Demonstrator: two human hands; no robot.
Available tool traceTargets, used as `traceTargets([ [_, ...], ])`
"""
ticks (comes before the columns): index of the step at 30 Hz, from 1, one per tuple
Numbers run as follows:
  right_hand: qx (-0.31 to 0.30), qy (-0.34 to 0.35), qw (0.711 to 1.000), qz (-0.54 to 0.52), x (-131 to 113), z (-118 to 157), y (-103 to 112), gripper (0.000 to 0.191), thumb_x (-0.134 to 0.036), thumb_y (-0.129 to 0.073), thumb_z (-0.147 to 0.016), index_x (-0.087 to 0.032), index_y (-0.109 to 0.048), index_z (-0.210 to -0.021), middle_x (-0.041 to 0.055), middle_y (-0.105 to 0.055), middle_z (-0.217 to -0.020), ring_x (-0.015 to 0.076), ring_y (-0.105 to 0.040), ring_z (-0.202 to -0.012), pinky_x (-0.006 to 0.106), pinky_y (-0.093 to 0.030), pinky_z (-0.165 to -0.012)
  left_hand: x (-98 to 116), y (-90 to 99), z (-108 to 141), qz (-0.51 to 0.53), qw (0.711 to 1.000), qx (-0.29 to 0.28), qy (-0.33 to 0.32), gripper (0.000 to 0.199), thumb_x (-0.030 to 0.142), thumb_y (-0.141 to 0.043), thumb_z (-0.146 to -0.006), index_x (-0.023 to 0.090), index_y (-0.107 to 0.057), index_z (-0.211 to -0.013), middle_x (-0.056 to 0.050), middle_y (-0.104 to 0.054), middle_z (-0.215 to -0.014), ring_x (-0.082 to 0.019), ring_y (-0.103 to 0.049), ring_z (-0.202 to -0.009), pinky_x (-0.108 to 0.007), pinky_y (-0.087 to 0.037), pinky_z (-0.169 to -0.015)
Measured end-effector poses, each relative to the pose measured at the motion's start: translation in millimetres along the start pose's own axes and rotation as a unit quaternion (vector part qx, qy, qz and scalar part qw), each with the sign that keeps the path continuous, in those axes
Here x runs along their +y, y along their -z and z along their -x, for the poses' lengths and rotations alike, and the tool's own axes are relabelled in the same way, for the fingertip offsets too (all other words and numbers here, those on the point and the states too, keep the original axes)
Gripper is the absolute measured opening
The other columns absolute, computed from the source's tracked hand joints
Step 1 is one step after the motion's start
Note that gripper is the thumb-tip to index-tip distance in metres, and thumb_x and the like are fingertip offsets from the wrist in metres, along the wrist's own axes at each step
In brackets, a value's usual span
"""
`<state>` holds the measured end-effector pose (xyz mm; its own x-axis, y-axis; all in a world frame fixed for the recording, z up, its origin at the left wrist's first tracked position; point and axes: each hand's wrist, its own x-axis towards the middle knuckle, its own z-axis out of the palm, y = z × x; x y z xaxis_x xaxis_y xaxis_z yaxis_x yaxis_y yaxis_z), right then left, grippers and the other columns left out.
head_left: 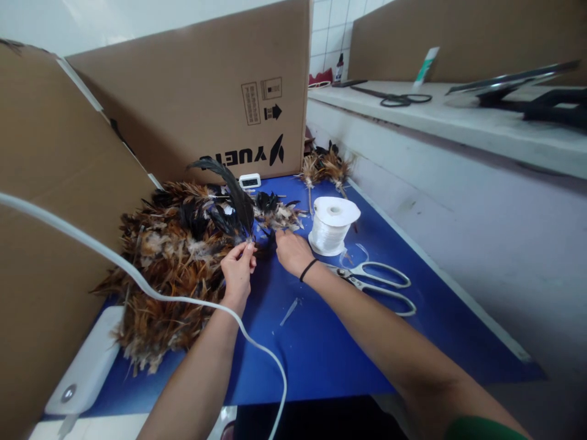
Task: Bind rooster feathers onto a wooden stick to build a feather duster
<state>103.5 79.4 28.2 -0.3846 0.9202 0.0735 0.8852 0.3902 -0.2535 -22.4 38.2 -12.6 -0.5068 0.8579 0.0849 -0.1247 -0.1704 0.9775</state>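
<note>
Head cam, L hand (237, 267) pinching blk feather (239, 198) by base, R hand (295, 253) nr wht spool (329, 237), grip can't tell

Your right hand (293, 252) hides what its fingers (280, 234) touch, while your wrist (316, 278), nearer you than those fingers, covers the blades of the scissors (358, 282).

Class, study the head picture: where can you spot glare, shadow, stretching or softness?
Head view: faint glare on the pale surface at upper left; head view: soft shadow on the blue tabletop beside the left hand; head view: the dark object at far right looks stretched and soft; head view: the black feather's curved outline stays readable.
</note>
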Motion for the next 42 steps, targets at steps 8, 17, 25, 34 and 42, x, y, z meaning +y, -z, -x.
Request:
traceTargets([
  [8,0.102,-0.028,0.988,-0.110,8,-6,10,0.023,-0.014,-0.042,-0.079,-0.013,-0.057,-0.095,0.0132,-0.062,-0.093,0.0225,-0.062,-0.083,0.030,-0.044,-0.071,-1,1.2,0,-0.010,1.000,-0.013,0.000,0.030,0.038,-0.068,-0.068,0.010,-0.064,-0.078,0.003,-0.050,-0.051,-0.003,-0.039,-0.040,-0.015,-0.025,-0.034],
  [17,0.091,0.020,0.882,-0.462,11,-26,-14,0.010,-0.026,-0.055,-0.070,-0.016,-0.053,-0.069,-0.0021,-0.057,-0.060,0.0103,-0.054,-0.057,0.021,-0.041,-0.056,-1,0.4,1,-0.018,0.999,-0.028,0.009,0.034,0.042,-0.068,-0.066,0.011,-0.065,-0.080,0.002,-0.052,-0.052,-0.004,-0.039,-0.039,-0.016,-0.025,-0.034],
  [25,0.080,0.046,0.895,-0.436,6,-20,-20,0.007,-0.019,-0.057,-0.069,-0.015,-0.059,-0.076,-0.0003,-0.063,-0.068,0.0100,-0.056,-0.062,0.021,-0.044,-0.060,-2,-0.4,3,-0.057,0.995,-0.077,-0.014,0.038,0.045,-0.065,-0.069,0.011,-0.065,-0.087,0.004,-0.052,-0.048,-0.004,-0.038,-0.036,-0.017,-0.027,-0.035],
  [34,0.099,0.079,0.929,-0.347,-6,7,26,0.015,-0.018,-0.057,-0.075,-0.017,-0.060,-0.089,0.0011,-0.065,-0.072,0.0114,-0.061,-0.066,0.023,-0.047,-0.065,0,-2.5,6,0.026,0.993,-0.112,0.014,0.029,0.039,-0.068,-0.069,0.014,-0.057,-0.079,0.001,-0.059,-0.066,-0.003,-0.044,-0.041,-0.016,-0.033,-0.036],
  [42,0.323,-0.014,0.897,-0.301,90,-5,135,0.020,-0.025,-0.052,-0.080,-0.015,-0.062,-0.094,0.0041,-0.065,-0.075,0.0107,-0.060,-0.061,0.023,-0.046,-0.057,-6,-4.3,5,0.039,0.993,-0.101,0.049,0.031,0.039,-0.069,-0.066,0.013,-0.058,-0.077,-0.001,-0.061,-0.069,-0.003,-0.043,-0.040,-0.017,-0.030,-0.035],
])
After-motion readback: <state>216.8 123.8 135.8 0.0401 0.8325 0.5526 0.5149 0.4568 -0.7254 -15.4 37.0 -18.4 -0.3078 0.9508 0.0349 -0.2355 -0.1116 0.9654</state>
